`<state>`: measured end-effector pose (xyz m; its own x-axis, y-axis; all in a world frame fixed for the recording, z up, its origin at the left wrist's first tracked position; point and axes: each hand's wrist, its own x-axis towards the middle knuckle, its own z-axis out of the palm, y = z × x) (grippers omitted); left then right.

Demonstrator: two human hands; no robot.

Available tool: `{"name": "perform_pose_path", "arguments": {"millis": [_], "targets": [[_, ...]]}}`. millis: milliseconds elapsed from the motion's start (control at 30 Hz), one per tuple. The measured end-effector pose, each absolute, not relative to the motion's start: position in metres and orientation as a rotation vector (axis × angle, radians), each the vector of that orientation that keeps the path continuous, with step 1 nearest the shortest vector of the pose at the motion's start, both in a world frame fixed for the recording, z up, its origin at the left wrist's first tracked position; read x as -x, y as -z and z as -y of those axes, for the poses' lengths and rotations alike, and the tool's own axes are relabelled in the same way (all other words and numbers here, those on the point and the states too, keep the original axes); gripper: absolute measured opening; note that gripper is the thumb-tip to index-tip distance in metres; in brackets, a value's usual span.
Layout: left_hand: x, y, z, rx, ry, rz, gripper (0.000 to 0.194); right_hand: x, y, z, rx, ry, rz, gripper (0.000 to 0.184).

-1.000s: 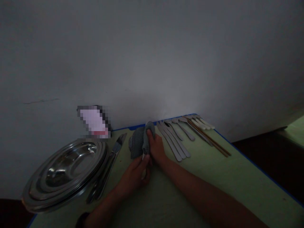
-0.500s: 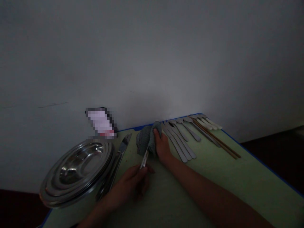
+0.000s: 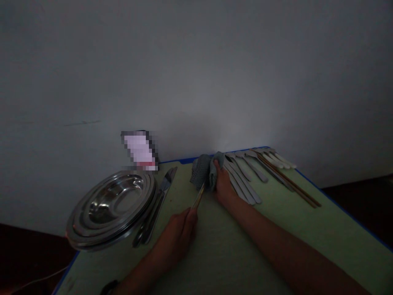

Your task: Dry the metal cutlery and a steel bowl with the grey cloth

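Observation:
My left hand [image 3: 181,229] is closed around the near end of a slim metal piece of cutlery [image 3: 199,197]. Its far end disappears into a grey-green cloth [image 3: 201,170], so I cannot tell its kind. On the other side, my right hand [image 3: 224,186] grips the cloth around that far end, with the thumb on top. Several forks [image 3: 245,190] lie side by side just right of my right hand, partly hidden by it. To the left, table knives [image 3: 158,205] rest beside a stack of shiny metal plates [image 3: 115,200].
Spoons [image 3: 256,170], brown chopsticks [image 3: 288,180] and white-handled cutlery [image 3: 278,159] lie along the right. A blurred-out phone [image 3: 139,149] leans on the wall behind the plates. The green table [image 3: 239,254] has a blue edge and stands against the wall.
The view has shifted, so the table things sit slightly further right. My left hand has drawn back along the cutlery, and more of its shaft shows between hand and cloth. Both grips continue.

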<state>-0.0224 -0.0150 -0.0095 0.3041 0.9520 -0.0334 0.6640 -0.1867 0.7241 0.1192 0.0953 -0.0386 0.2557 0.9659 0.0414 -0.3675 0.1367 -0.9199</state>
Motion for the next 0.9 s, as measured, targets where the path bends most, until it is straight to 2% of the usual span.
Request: {"name": "perform_pose_path", "arguments": {"millis": [200, 367, 633, 900], "targets": [[0.022, 0.004, 0.010, -1.775, -0.653, -1.443, 0.039, -0.103, 0.025, -0.069, 1.171, -0.992, 1.157, 0.042], [0.021, 0.003, 0.012, -1.637, -0.729, -1.371, 0.042, -0.094, 0.020, -0.057, 1.088, -1.014, 1.286, 0.035], [0.032, 0.013, 0.012, -1.432, -0.707, -1.085, 0.030, -0.100, 0.025, -0.066, 1.146, -1.010, 1.086, 0.039], [0.024, 0.006, 0.010, -1.563, -0.646, -1.274, 0.038, -0.098, 0.023, -0.062, 1.119, -1.012, 1.093, 0.044]]}}
